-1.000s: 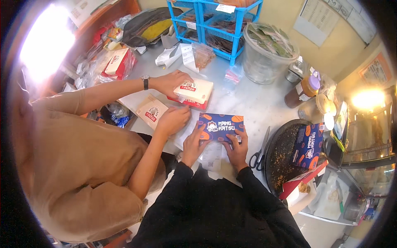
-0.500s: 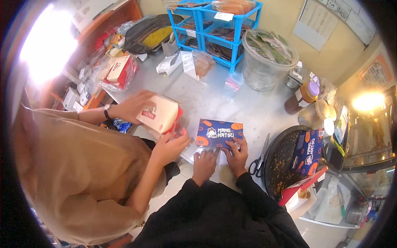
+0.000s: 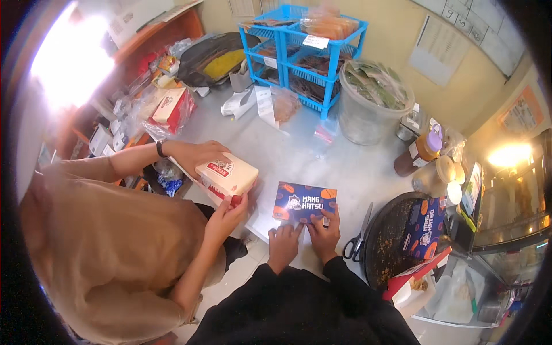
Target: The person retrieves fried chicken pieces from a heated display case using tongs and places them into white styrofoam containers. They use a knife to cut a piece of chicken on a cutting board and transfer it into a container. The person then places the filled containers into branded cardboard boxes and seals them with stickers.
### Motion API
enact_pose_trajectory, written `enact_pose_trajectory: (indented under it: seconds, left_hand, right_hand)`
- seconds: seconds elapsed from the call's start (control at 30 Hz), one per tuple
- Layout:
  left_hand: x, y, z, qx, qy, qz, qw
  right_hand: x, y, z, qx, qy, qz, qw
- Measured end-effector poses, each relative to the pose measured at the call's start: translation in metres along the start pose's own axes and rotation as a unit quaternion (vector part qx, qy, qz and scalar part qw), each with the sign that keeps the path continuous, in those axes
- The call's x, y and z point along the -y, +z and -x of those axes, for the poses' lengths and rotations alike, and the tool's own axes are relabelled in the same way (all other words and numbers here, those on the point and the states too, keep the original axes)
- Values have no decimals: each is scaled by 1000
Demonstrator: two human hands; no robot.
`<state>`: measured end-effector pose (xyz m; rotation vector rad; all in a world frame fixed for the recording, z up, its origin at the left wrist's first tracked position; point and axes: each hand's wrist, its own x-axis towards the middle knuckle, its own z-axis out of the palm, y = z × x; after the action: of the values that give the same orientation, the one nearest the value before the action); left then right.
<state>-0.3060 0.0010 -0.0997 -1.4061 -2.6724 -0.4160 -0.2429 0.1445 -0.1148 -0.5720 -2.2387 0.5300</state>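
Note:
A dark blue printed cardboard box with orange patches lies on the metal table in front of me. My right hand grips its near right corner, fingers over the top and side. Curled against the near edge is my left hand, its fingertips pressing on the box there; the front side is mostly hidden by my hands. To my left, a co-worker's two hands hold a cream and red food box.
Black-handled scissors lie right of my hands, beside a round dark tray bearing another blue carton. An open red and white box stands near it. Blue stacked baskets, a leaf-filled bucket and a purple-lidded jar stand behind.
The co-worker's cream and red box has been tilted and lowered toward the table edge, and their hand shifted along it. My hands stay on the blue box with slight finger movement.

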Motion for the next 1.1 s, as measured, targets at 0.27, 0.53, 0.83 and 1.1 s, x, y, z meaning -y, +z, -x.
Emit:
enact_pose_trajectory:
  seconds: [0.27, 0.53, 0.83, 1.1]
  left_hand:
    - [4, 12, -1, -1, 2, -39, 999]
    - [5, 23, 9, 130, -36, -62, 989]
    - [-1, 11, 24, 12, -38, 6, 999]
    - [-4, -1, 20, 33, -19, 0, 999]
  right_hand:
    - [25, -37, -48, 160, 7, 82, 984]
    - [26, -18, -82, 318, -68, 70, 943]
    - [31, -15, -77, 331, -34, 160, 929]
    - [36, -11, -91, 351, 65, 171, 918]
